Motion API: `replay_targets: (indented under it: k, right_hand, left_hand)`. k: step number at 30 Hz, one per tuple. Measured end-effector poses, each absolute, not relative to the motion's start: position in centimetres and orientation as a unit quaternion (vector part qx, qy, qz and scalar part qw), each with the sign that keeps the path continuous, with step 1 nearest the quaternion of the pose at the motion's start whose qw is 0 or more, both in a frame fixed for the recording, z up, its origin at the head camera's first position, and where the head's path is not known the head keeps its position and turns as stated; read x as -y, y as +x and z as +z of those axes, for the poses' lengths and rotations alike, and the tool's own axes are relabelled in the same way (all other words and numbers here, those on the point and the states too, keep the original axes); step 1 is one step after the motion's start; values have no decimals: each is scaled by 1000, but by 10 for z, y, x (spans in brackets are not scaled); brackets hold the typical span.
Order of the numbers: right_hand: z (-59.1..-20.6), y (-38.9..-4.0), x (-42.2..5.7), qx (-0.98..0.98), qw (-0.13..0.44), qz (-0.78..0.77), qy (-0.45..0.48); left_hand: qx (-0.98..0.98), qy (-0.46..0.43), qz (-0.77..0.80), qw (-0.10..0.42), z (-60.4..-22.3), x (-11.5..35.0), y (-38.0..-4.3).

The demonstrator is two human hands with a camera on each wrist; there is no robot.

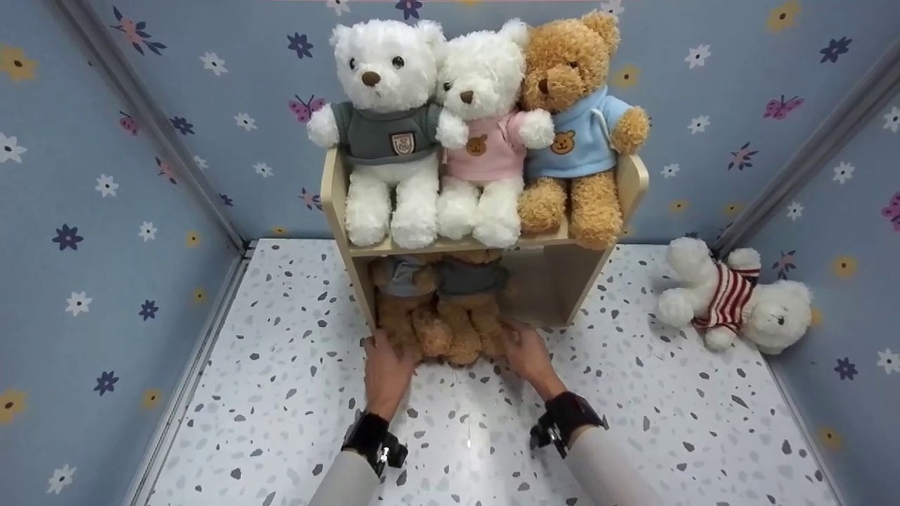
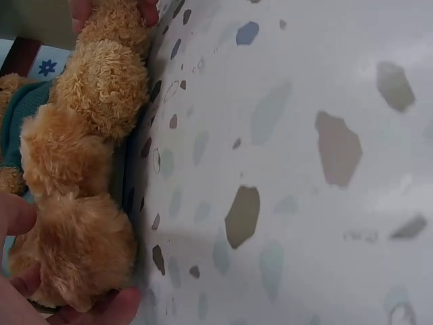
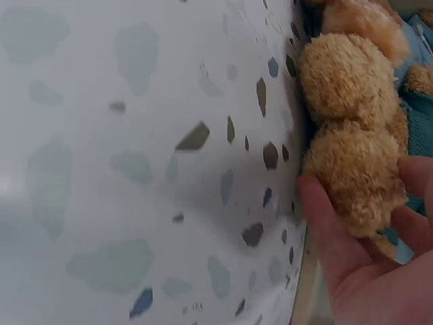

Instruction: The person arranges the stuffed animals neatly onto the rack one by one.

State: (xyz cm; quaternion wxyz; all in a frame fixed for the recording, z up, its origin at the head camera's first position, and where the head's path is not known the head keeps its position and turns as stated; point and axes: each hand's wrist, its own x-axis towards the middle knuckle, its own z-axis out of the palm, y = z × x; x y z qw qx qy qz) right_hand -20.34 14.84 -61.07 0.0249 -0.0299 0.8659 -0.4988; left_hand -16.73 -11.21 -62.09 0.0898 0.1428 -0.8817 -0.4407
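Two brown teddy bears sit side by side in the lower compartment of a small wooden shelf (image 1: 341, 211). The left one wears a grey-blue top (image 1: 404, 274), the right one a dark green sweater (image 1: 470, 279). My left hand (image 1: 387, 369) holds the left bear's outer leg; its fingers and thumb curve about the furry foot (image 2: 84, 250) in the left wrist view. On the other side, my right hand (image 1: 527, 355) grips the outer foot (image 3: 355, 169) of the green-sweater bear between thumb and fingers. Both bears' heads are hidden under the upper board.
On top sit a white bear in dark green (image 1: 387, 137), a white bear in pink (image 1: 485, 147) and a brown bear in light blue (image 1: 573, 137). Another white bear in a striped sweater (image 1: 731, 299) lies on the speckled floor (image 1: 668, 414) by the right wall.
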Motion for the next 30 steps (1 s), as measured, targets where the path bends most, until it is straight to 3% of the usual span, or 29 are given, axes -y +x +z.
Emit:
replay_targets:
  k: [3,10,14,20,30]
  right_hand:
    - [-608,-200,-160,-871,16,-490,-25]
    - [-603,-188,-198,-866,7,-500,-9]
    - [-595,-185,-226,-874,-1,-486,24]
    - [-589,-182,-277,-863,5,-495,94]
    - [-578,-188,-352,-758,-9,-614,220]
  left_hand:
    - [895,118,-412,127,-619,115,-163]
    - [894,19,-341,290,-618,113,-161]
    - [880,-46,-319,349,-617,110,-165]
    - [861,-101,-319,382,-618,107,-172]
    - [867,-101,-322,366,-620,111,-171]
